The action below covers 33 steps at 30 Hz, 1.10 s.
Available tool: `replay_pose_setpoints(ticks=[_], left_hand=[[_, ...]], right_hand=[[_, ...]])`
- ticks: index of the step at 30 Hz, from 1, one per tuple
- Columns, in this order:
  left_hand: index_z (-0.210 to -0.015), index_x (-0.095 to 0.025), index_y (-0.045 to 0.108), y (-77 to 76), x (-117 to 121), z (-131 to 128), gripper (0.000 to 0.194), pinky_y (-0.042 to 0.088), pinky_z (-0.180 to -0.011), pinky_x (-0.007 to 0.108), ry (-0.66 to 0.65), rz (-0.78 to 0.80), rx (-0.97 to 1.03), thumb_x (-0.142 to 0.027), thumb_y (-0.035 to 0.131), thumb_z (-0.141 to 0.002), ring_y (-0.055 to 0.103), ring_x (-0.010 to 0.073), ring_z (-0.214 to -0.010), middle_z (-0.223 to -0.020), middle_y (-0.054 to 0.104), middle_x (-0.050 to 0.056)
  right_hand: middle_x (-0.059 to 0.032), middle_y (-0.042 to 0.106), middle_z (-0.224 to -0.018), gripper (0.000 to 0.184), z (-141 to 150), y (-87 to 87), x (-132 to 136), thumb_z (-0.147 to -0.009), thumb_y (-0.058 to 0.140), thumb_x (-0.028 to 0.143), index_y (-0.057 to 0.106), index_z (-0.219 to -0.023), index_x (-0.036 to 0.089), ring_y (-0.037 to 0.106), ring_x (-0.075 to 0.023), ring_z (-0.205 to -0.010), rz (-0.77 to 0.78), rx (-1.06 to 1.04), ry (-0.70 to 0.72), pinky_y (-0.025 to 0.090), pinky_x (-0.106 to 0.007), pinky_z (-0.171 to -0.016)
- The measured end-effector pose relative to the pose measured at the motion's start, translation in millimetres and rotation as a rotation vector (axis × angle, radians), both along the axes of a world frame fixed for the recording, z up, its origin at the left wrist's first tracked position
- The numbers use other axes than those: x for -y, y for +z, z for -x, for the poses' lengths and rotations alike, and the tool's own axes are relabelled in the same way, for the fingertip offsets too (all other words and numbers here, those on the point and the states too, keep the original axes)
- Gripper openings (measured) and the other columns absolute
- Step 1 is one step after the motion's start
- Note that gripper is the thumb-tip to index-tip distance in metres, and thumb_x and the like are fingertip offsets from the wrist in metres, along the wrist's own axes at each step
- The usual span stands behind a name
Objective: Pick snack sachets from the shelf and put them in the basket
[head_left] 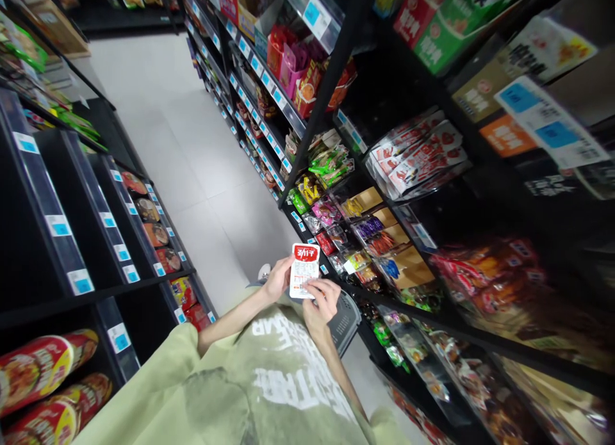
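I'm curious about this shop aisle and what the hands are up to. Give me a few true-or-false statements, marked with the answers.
1. The left hand and right hand both touch a small packet. True.
2. The packet's face is all green. False: it is white with a red part.
3. The shirt has white lettering on it. True.
4. The hands wear thick gloves. False: both are bare.
5. A grey basket shows partly behind the right arm. True.
6. The floor is black. False: it is light grey.
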<state>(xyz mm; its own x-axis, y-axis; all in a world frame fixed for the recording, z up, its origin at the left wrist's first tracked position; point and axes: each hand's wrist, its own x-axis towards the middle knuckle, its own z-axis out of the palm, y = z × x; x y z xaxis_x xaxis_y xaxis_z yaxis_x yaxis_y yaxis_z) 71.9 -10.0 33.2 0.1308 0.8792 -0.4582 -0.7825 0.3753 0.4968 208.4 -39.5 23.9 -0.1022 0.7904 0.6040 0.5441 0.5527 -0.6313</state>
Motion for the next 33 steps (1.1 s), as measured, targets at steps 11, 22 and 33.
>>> replay_pose_setpoints(ticks=[11, 22, 33], left_hand=[[-0.093, -0.013, 0.072, -9.6, -4.7, -8.5, 0.030, 0.049, -0.070, 0.029, 0.006, -0.015, 0.020, -0.041, 0.069, -0.083, 0.067, 0.0199, -0.074, -0.088, 0.076, 0.008], [-0.092, -0.012, 0.073, -6.5, -5.2, -4.1, 0.032, 0.050, -0.073, 0.032, 0.029, -0.017, -0.018, -0.043, 0.066, -0.085, 0.069, 0.0236, -0.077, -0.087, 0.076, 0.010], [-0.091, -0.012, 0.074, -6.7, -1.7, -3.7, 0.034, 0.050, -0.073, 0.033, 0.040, -0.004, -0.035, -0.044, 0.067, -0.084, 0.070, 0.0256, -0.079, -0.092, 0.077, 0.013]], right_hand=[[-0.0011, 0.070, -0.090, 0.037, -9.5, -3.1, -3.8, -0.079, 0.060, -0.004, 0.072, -0.095, 0.027, 0.063, -0.0209, -0.092, -0.056, -0.024, -0.082, 0.056, -0.041, -0.078], [-0.0017, 0.071, -0.093, 0.038, -11.3, -10.9, -1.4, -0.080, 0.062, -0.003, 0.074, -0.098, 0.029, 0.064, -0.0216, -0.096, -0.027, 0.042, -0.042, 0.058, -0.041, -0.079], [-0.0016, 0.072, -0.094, 0.038, -12.0, -6.5, 0.3, -0.079, 0.064, -0.003, 0.074, -0.099, 0.028, 0.063, -0.0215, -0.096, -0.023, 0.048, -0.004, 0.056, -0.040, -0.081]])
